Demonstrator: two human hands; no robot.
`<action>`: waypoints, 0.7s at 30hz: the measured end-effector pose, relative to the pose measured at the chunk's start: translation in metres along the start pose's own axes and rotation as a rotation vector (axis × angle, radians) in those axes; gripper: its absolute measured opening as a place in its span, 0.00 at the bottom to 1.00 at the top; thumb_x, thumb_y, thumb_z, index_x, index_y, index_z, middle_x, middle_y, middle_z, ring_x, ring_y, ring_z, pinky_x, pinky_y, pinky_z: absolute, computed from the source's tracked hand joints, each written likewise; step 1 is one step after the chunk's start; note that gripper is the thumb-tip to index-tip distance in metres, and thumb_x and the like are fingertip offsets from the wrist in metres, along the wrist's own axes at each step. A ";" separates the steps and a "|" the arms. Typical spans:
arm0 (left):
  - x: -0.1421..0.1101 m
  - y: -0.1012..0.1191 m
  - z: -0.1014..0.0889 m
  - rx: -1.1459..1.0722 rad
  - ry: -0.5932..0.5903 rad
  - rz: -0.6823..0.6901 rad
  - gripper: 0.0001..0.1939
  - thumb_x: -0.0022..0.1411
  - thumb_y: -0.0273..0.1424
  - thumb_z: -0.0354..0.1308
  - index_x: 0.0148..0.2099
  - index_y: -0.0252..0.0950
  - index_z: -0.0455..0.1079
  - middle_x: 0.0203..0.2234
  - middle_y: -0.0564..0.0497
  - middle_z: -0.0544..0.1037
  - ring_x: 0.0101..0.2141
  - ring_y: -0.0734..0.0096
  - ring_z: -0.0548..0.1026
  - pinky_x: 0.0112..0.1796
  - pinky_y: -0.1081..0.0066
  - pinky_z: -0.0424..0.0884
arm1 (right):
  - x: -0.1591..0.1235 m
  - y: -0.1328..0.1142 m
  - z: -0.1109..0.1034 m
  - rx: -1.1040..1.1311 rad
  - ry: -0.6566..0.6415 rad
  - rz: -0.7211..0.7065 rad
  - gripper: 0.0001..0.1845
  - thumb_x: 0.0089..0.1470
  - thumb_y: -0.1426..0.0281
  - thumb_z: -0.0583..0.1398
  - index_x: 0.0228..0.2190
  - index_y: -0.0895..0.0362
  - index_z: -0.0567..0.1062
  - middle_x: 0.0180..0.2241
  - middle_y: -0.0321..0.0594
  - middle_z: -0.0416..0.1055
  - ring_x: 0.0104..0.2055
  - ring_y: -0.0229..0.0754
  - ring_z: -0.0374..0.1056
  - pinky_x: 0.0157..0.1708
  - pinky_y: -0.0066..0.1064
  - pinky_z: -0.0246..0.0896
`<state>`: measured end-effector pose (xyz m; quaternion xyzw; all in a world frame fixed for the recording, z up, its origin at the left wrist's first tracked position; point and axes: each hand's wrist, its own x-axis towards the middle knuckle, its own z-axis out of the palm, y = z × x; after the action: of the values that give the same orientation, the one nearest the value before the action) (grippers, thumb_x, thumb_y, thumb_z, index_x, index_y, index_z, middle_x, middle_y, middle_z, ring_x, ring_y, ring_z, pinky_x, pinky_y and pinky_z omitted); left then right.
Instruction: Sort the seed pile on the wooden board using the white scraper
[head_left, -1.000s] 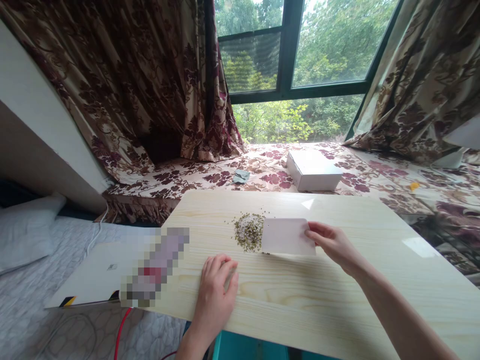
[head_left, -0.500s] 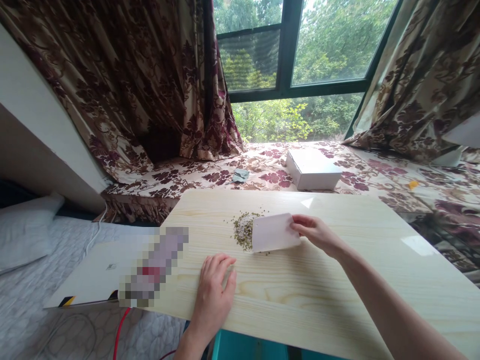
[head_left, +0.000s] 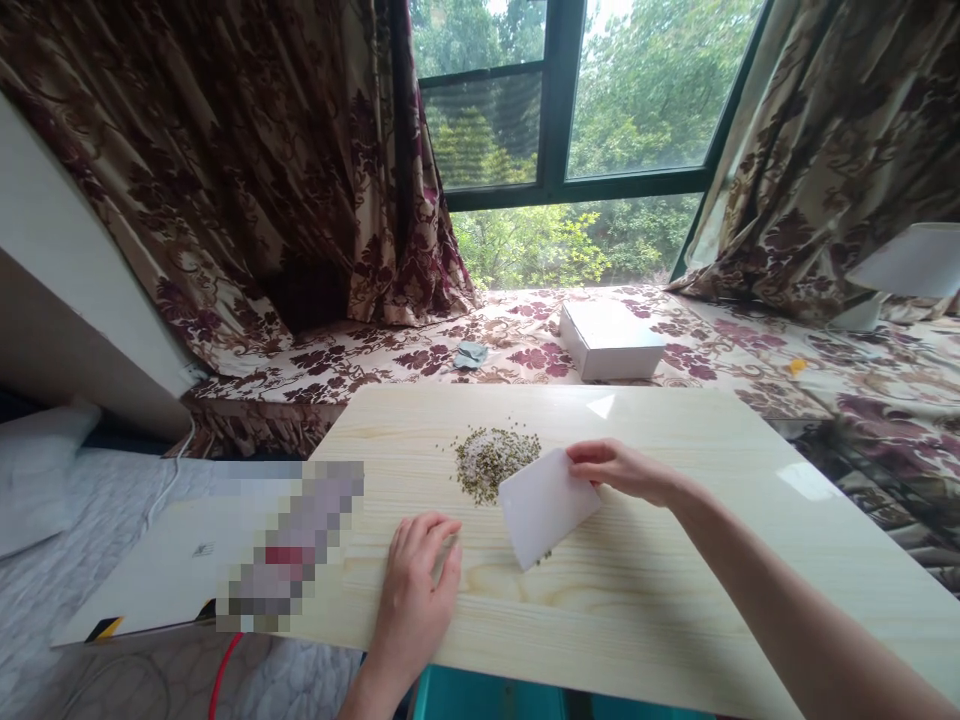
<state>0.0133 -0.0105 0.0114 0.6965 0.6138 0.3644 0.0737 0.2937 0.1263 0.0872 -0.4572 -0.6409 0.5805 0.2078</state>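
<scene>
My right hand [head_left: 624,470] pinches the far right corner of a thin white plastic sheet [head_left: 546,515]. The sheet sits at a slant, its near corner pointing toward me. Just beyond its left edge lies a loose pile of small green beans mixed with white grains [head_left: 487,464], with single beans scattered around. A few beans [head_left: 546,557] show by the sheet's near edge; what lies behind it is hidden. My left hand [head_left: 421,578] rests palm down on the wood-grain table [head_left: 645,590], holding nothing, its fingers extended near the pile.
A white box [head_left: 613,342] and a small grey-green cloth [head_left: 471,354] lie on the flowered window seat behind the table. At the left, a pale board [head_left: 165,560] and a blurred-out item meet the table. A teal container [head_left: 487,695] sits below the near edge.
The white sheet has turned and come nearer to me in my right hand, uncovering more of the pile. My left hand keeps its place on the table. The view has shifted slightly.
</scene>
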 end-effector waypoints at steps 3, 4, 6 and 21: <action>0.001 0.000 0.000 0.002 0.007 0.010 0.11 0.63 0.30 0.50 0.45 0.41 0.72 0.41 0.46 0.75 0.45 0.59 0.71 0.48 0.55 0.70 | -0.017 0.003 0.004 0.002 -0.038 0.025 0.16 0.42 0.59 0.65 0.30 0.58 0.81 0.28 0.38 0.76 0.29 0.40 0.67 0.28 0.29 0.60; 0.001 0.000 0.000 0.003 0.010 0.012 0.11 0.63 0.30 0.50 0.45 0.41 0.72 0.41 0.47 0.75 0.45 0.59 0.71 0.48 0.55 0.70 | -0.024 0.004 0.006 0.015 -0.046 0.032 0.16 0.42 0.59 0.65 0.30 0.58 0.81 0.29 0.38 0.77 0.30 0.41 0.68 0.29 0.30 0.61; 0.002 0.001 -0.001 0.005 0.011 0.012 0.11 0.63 0.30 0.50 0.44 0.41 0.72 0.41 0.47 0.75 0.45 0.60 0.71 0.48 0.56 0.70 | -0.039 0.007 0.011 0.050 -0.058 0.045 0.16 0.42 0.59 0.65 0.30 0.57 0.81 0.30 0.39 0.78 0.32 0.44 0.70 0.30 0.32 0.63; 0.001 0.001 -0.001 0.001 -0.027 -0.025 0.11 0.63 0.30 0.50 0.43 0.40 0.72 0.42 0.48 0.74 0.47 0.59 0.70 0.49 0.55 0.68 | -0.116 0.021 0.050 0.202 -0.139 0.096 0.14 0.50 0.60 0.64 0.37 0.53 0.83 0.33 0.40 0.80 0.35 0.45 0.72 0.35 0.31 0.64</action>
<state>0.0131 -0.0103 0.0132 0.6937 0.6214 0.3538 0.0861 0.3190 0.0009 0.0866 -0.4225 -0.5693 0.6819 0.1798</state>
